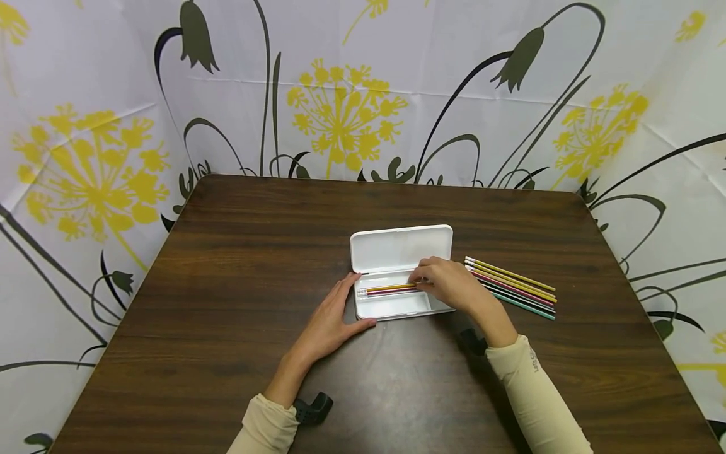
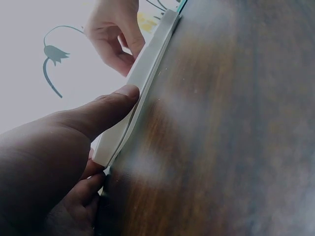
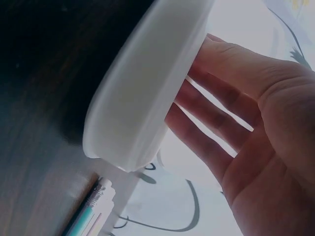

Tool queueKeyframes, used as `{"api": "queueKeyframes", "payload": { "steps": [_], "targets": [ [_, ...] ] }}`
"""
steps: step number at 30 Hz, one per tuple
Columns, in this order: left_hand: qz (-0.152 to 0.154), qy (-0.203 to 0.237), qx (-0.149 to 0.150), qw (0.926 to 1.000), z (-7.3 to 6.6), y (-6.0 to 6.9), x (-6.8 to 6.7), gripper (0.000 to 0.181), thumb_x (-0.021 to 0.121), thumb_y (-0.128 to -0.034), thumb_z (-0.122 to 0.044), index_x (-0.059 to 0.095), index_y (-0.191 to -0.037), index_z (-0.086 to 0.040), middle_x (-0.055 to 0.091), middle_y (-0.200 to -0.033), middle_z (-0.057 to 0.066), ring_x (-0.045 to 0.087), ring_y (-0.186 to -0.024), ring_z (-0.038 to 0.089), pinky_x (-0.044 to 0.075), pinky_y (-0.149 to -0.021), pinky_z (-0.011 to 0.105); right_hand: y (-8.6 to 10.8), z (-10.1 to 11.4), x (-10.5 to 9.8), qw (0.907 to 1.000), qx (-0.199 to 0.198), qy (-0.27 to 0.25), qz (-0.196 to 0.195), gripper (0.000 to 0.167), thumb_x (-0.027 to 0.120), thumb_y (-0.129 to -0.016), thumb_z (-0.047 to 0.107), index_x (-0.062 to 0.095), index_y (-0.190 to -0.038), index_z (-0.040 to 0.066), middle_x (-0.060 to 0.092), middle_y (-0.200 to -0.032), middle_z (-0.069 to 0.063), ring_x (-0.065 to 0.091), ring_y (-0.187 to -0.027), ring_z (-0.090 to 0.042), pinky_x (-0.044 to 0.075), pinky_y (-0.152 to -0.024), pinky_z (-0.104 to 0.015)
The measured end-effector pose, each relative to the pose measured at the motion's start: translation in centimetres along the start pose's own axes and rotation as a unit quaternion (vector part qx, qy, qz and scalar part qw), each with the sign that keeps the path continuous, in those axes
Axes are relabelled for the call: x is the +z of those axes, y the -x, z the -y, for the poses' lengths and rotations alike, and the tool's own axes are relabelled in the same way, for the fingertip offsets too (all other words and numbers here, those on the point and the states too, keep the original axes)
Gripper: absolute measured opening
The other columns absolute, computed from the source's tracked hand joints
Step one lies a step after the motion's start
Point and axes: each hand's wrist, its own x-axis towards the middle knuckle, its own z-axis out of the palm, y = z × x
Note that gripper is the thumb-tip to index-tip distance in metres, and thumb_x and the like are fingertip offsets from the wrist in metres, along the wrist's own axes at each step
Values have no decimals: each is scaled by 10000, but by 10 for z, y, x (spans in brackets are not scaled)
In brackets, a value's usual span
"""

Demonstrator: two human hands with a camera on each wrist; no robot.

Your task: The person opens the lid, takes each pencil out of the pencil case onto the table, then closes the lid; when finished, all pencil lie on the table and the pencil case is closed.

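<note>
A white pencil case (image 1: 401, 247) lies open on the table, its lid tilted up at the back. My left hand (image 1: 328, 325) grips the case's left end, thumb (image 2: 115, 105) along the front wall and fingers round the back corner. Inside the case lie a yellow pencil (image 1: 391, 287) and a dark red pencil (image 1: 388, 291), white ends to the left. My right hand (image 1: 450, 284) reaches down into the case over their right part. In the right wrist view its fingertips are hidden behind the case wall (image 3: 133, 83), so their hold on the pencils does not show.
Right of the case, several pencils (image 1: 513, 277) in yellow, pink, black and teal lie side by side on the brown wooden table (image 1: 255, 239). A flower-patterned cloth (image 1: 340, 38) hangs behind the table. Dark bands with cameras (image 1: 314, 408) sit on both wrists.
</note>
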Motion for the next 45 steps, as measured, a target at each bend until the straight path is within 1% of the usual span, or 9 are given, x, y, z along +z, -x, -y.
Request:
{"api": "queueKeyframes", "payload": {
  "steps": [11,19,25,30,35,38,40,42,45],
  "targets": [
    [-14,30,63,10000,-1,0,0,929,769,-818,-488,287,-1545,-169,296,-1565,121,276,-1424,240,320,-1073,520,1,1,0,9998,-100,106,-104,145,765,-866,122,776,-992,193,614,-904,47,569,-790,-99,480,-638,-310],
    [10,22,35,10000,-2,1,0,933,767,-815,-498,287,-1545,-169,300,-1562,123,279,-1422,239,323,-1073,516,4,0,2,9996,-182,50,-231,154,770,-855,94,770,-975,189,648,-916,75,598,-834,-99,505,-697,-318],
    [-17,30,31,10000,-1,1,0,930,773,-814,-488,291,-1543,-168,303,-1561,127,280,-1422,242,318,-1075,518,14,-4,-6,9967,-358,-104,-720,150,774,-852,91,768,-985,160,655,-915,49,591,-793,-107,491,-669,-303],
    [-60,12,89,9999,-1,0,0,928,774,-816,-482,294,-1542,-160,306,-1560,129,283,-1421,255,318,-1073,525,44,-23,-24,9930,-144,-77,-1166,196,780,-836,56,763,-1011,143,660,-950,30,604,-807,-141,490,-670,-347],
    [-57,25,128,9999,-2,0,0,931,769,-816,-491,291,-1544,-161,301,-1563,127,283,-1421,276,310,-1076,533,96,-58,-44,9866,306,193,-1593,228,792,-802,14,754,-1001,117,661,-939,14,624,-799,-163,500,-675,-407],
    [-53,22,149,9999,-2,0,0,930,768,-817,-492,291,-1543,-161,300,-1561,138,285,-1420,279,316,-1072,535,127,-74,-52,9827,720,342,-1673,238,788,-797,-3,751,-1006,105,665,-936,3,626,-802,-182,502,-667,-434],
    [-64,17,148,9999,-1,0,-1,930,768,-815,-495,294,-1541,-160,302,-1560,138,287,-1419,284,316,-1071,538,141,-81,-55,9811,924,414,-1650,236,786,-800,2,749,-1012,100,666,-937,-7,626,-803,-197,503,-653,-442],
    [-71,37,120,9999,-1,0,-1,932,768,-813,-499,292,-1542,-169,299,-1562,131,284,-1421,265,324,-1065,539,150,-87,-57,9804,1046,454,-1604,227,784,-807,14,751,-1014,101,668,-938,-12,628,-809,-208,501,-641,-442],
    [-66,77,89,9999,-1,1,0,933,768,-811,-505,293,-1542,-173,299,-1563,126,281,-1422,255,323,-1067,535,154,-93,-57,9818,1100,462,-1476,217,786,-812,33,752,-1016,99,672,-934,-19,632,-810,-218,500,-636,-449]
  ]
}}
